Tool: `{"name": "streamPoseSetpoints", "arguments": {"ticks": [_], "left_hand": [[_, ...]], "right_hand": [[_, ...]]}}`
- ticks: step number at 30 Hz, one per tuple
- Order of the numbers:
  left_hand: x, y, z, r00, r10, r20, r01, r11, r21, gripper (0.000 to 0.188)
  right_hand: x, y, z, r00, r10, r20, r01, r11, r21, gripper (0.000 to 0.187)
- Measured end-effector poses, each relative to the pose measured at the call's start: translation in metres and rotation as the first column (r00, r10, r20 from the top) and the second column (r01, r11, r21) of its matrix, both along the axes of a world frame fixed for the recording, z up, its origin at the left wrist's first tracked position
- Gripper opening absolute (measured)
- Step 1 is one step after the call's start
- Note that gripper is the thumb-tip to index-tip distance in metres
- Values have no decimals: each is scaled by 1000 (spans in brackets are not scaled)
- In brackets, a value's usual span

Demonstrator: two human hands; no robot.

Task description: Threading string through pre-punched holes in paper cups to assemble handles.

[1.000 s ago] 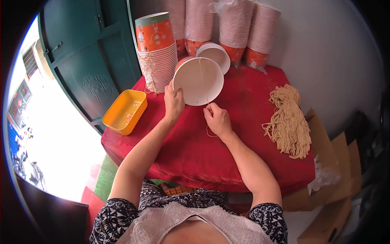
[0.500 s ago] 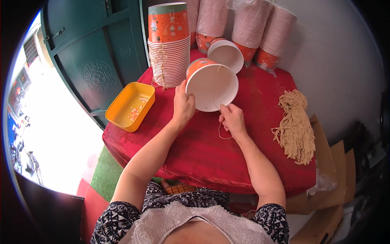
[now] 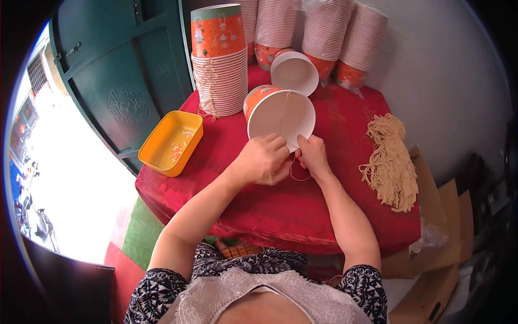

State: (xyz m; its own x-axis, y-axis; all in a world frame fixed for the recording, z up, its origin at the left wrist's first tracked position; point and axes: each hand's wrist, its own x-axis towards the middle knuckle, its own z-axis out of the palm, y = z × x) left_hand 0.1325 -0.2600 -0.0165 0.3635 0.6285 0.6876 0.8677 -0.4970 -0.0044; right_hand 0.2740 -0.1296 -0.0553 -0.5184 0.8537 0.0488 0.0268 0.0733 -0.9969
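Observation:
A large paper bucket (image 3: 281, 110), orange outside and white inside, lies tilted on the table with its mouth towards me. Thin beige string (image 3: 287, 105) crosses the mouth from the top rim down to my fingers, and a loose end loops below the rim. My left hand (image 3: 263, 159) is closed at the lower rim, pinching the string; its fingertips are partly hidden. Beside it, my right hand (image 3: 314, 155) grips the rim, thumb on the inside. Behind stands another white-lined bucket (image 3: 294, 73), lying on its side.
Left of the bucket rises a tall nested bucket stack (image 3: 220, 81) with strings hanging down it. A yellow tub (image 3: 171, 143) holds small bits. A string bundle (image 3: 393, 162) lies at the right of the red-covered table (image 3: 345, 216). Wrapped bucket stacks (image 3: 362, 46) stand at the back.
My left hand has let go of the bucket's left side and come down to the lower rim beside my right hand. The right hand now grips the rim; the bucket has barely shifted.

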Motion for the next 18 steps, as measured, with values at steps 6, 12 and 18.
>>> {"name": "streamPoseSetpoints", "arguments": {"ticks": [6,12,18], "left_hand": [[0,13,-42,846,393,-359,-430,902,-26,15],[7,12,-35,637,573,-516,-605,786,126,14],[9,3,-33,424,668,-611,-796,597,101,14]], "right_hand": [[1,-1,-1,998,60,33,-61,998,18,32],[2,-2,-4,995,95,-16,-94,995,41,33],[8,4,6,977,85,-195,-108,988,-109,42]]}}
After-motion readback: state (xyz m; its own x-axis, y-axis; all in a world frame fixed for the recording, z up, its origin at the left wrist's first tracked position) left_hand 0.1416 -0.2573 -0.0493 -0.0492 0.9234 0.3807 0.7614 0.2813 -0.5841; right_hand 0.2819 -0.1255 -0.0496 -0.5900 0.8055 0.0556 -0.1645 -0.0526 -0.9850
